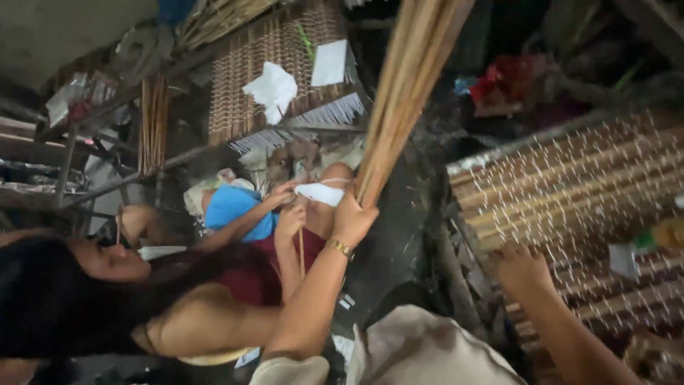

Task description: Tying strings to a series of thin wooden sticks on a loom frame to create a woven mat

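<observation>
Long tan bundle of bamboo sticks (406,85), 12 o'clock: your left hand (353,217) clasps its lower end. Your right hand (524,267), 4 o'clock, lies spread on the woven stick mat (570,185). Seated person's hands (288,207), 9 o'clock, just beside.

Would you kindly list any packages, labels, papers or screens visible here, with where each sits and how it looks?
White paper sheet: flat on the woven mat at top centre, rectangular, plain white.
Crumpled white paper: on the same mat, left of the sheet, creased.
Yellow-green packet: far right, on the bamboo rack, blurred.
Clear plastic wrappers: upper left shelf, crinkled, indistinct.
No screens or signs visible.
</observation>
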